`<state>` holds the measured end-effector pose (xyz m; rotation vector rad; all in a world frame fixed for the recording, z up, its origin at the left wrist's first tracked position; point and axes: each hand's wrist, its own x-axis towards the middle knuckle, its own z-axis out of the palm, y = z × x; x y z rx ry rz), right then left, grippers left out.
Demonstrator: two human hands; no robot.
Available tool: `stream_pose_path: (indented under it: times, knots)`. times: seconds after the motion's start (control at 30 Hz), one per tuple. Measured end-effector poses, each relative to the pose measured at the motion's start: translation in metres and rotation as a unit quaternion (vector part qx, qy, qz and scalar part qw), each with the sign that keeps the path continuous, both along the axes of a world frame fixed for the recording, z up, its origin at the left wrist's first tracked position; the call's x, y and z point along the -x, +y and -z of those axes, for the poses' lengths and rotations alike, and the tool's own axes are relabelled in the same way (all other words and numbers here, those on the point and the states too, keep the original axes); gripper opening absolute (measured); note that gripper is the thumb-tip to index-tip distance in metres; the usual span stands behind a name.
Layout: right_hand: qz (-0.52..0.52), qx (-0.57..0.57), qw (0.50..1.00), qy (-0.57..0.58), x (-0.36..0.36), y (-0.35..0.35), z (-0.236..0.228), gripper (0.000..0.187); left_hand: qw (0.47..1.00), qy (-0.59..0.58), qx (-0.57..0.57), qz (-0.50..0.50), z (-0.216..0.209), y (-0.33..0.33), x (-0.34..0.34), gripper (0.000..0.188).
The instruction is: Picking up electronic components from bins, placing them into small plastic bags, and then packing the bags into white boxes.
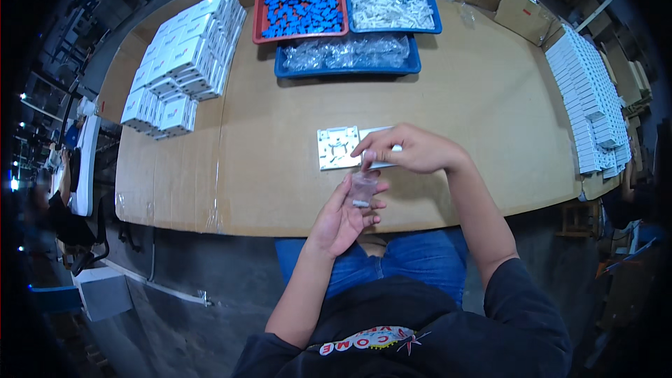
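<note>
My left hand (339,220), palm turned up, holds a small clear plastic bag (362,189) between thumb and fingers. A small white piece (360,204) shows at the bag's lower end. From the right, my right hand (413,148) reaches over, its fingertips pinched together at the bag's top. Whether they grip the bag's rim or a small part is hidden. Just beyond the hands lies an open white box (338,148) with cut-outs and small holes in its face; my right hand partly covers its right portion.
A red tray (257,10) of blue plastic parts and a blue tray (437,17) of white pieces sit at the back. Below them, another blue tray (350,73) holds clear bags. White boxes are stacked at left (168,56) and right (584,98) on the cardboard-covered table (280,189).
</note>
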<state>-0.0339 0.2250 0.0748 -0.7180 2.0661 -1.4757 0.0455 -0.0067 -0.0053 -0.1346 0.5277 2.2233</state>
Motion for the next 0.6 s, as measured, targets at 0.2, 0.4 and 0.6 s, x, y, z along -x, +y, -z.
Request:
stream_pose_path:
  times: [0.2,0.4,0.6]
  knots:
    - [0.262,-0.052,0.95,0.16,0.135,0.07,0.009,0.024,0.998,-0.034,-0.049,0.008,0.003,-0.004,-0.002,0.062]
    - [0.499,-0.304,0.741,0.33,0.248,0.139,0.0,0.023,0.998,-0.04,-0.04,0.027,0.007,0.001,-0.007,0.061]
    - [0.433,-0.531,0.579,0.442,0.312,0.156,-0.012,0.02,0.996,-0.056,0.0,0.074,0.006,0.009,-0.009,0.061]
